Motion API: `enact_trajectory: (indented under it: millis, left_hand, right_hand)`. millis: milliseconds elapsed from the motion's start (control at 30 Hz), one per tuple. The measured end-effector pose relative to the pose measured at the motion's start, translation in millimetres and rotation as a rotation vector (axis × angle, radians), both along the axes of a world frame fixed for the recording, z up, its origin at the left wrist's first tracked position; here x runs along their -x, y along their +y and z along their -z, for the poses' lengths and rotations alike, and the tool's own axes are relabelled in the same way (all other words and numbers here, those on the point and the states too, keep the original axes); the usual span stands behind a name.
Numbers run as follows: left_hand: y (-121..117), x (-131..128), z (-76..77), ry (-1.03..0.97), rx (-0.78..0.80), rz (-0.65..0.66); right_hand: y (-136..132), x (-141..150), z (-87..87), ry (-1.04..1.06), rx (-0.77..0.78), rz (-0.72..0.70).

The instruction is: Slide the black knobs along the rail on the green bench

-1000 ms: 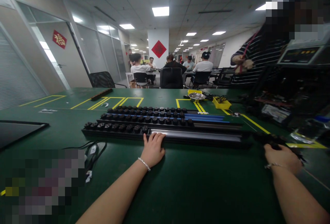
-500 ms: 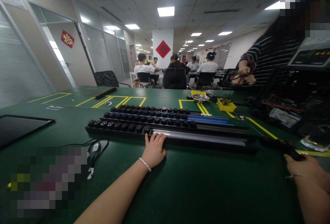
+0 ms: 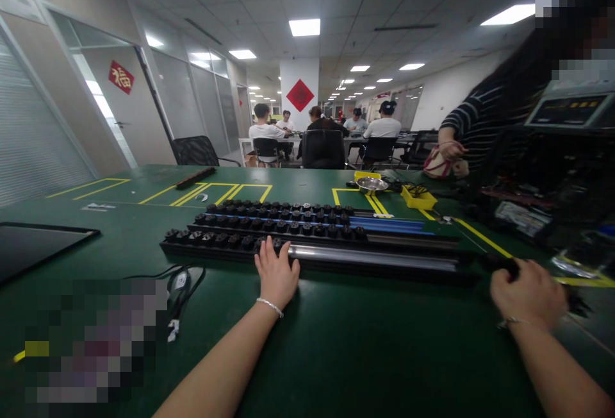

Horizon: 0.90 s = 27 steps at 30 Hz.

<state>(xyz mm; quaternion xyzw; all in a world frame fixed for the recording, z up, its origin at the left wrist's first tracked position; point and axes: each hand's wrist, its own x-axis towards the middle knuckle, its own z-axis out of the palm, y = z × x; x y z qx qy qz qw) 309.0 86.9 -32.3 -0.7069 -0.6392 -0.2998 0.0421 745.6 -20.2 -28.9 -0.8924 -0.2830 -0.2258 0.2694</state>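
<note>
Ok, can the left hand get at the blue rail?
Probably, reaching over: the silver-lined rail and the dark rail lie between the left hand and the blue rail, but both look low.

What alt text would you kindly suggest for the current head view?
The left hand is at black round parts lined up on the nearest long rail on a green table, the right hand at a blurred dark item farther right. People sit beyond.

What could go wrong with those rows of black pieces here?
The left hand reaches the end of the front row of black pieces, so a slip might jostle them. The rails lie close together; one knock could shift several. The right hand is at a dark item; the grip is unclear, so it might slip.
</note>
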Motion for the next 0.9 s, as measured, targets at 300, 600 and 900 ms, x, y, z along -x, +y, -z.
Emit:
enact_trajectory:
  millis: [300,600,900]
  left_hand:
    - [6,1,7.8,0.012,0.068,-0.022]
    - [10,3,7.6,-0.033,0.086,-0.004]
    - [12,0,9.4,-0.057,0.093,-0.028]
  right_hand:
    - [52,87,4.1,0.128,0.093,-0.227]
    - [50,89,17.3,0.132,0.157,-0.303]
    - [52,89,18.7,0.125,0.139,-0.29]
